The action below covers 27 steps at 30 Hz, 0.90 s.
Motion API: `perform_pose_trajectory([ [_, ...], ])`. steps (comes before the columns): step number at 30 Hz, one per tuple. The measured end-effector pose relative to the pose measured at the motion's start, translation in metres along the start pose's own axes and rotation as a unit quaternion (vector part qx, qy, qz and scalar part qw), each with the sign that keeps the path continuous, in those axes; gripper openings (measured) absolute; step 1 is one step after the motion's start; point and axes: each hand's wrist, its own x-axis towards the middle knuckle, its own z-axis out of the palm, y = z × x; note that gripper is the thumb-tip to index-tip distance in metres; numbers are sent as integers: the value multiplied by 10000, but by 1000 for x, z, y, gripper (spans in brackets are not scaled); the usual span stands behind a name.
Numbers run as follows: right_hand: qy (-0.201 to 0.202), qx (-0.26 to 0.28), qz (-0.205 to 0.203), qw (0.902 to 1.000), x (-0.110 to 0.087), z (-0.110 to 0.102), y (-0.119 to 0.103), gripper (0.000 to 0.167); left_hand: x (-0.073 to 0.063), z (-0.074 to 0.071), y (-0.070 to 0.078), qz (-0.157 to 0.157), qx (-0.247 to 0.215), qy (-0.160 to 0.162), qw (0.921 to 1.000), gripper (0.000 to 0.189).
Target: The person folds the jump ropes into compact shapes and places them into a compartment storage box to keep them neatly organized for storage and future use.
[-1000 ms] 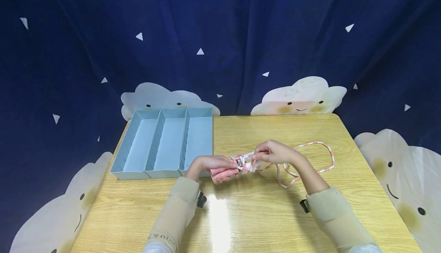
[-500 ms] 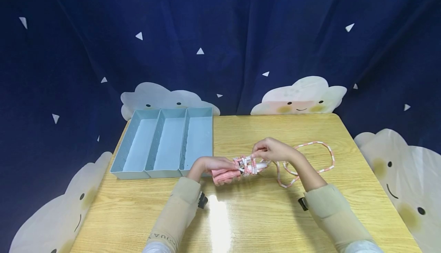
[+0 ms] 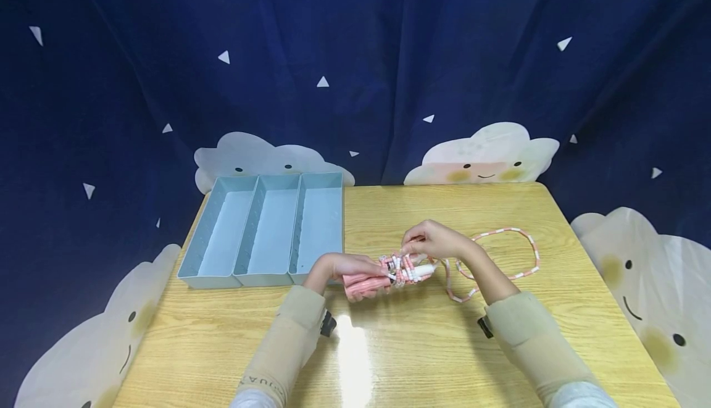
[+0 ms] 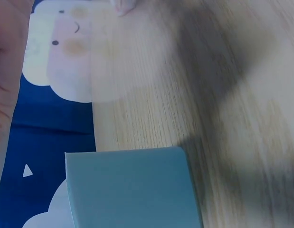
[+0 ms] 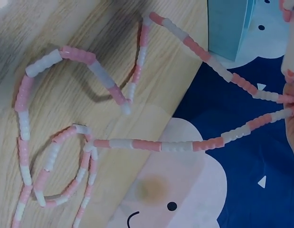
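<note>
My left hand (image 3: 352,266) grips the pink handles (image 3: 366,286) of a beaded jump rope, their white ends (image 3: 425,270) pointing right. Turns of the pink-and-white beaded rope (image 3: 404,269) lie wound around the handles. Just above those turns, my right hand (image 3: 436,239) pinches the rope between thumb and fingers. In the right wrist view, two beaded strands (image 5: 203,143) run up from the table to the right hand (image 5: 292,121) at the frame's edge. Only the side of the left hand (image 4: 6,71) shows in the left wrist view; the handles are out of that view.
A light-blue tray (image 3: 322,229) with three compartments stands on the wooden table (image 3: 422,346), left of the hands. The rope's loose loop (image 3: 536,253) lies on the table to the right. Behind hangs a dark blue curtain (image 3: 366,74) with clouds and triangles.
My right hand has shifted slightly left and up, drawing rope over the handles. The wound turns look bunched closer together. My left hand keeps its hold, drifting a little right.
</note>
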Motion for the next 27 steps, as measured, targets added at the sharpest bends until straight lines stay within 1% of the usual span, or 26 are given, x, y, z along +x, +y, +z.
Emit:
perform_pose_trajectory([
  [7, 82, 193, -209, 9996, 3, 3, 10, 10, -1, 2, -1, -4, -59, 5, 10000, 55],
  [15, 47, 421, -18, 9991, 6, 2, 13, 10, -1, 3, 0, 23, -156, -94, 9998, 56],
  [21, -20, 622, -183, 9979, 8, 4, 18, 9, -2, 3, -1, -20, -162, -120, 9998, 45],
  [24, -35, 757, -252, 9968, 8, 5, 20, 9, -2, 3, -1, -33, -153, -214, 9996, 42],
  [27, -118, 926, -230, 9954, 8, 6, 21, 9, -2, 2, -1, -34, -169, -341, 9993, 42],
])
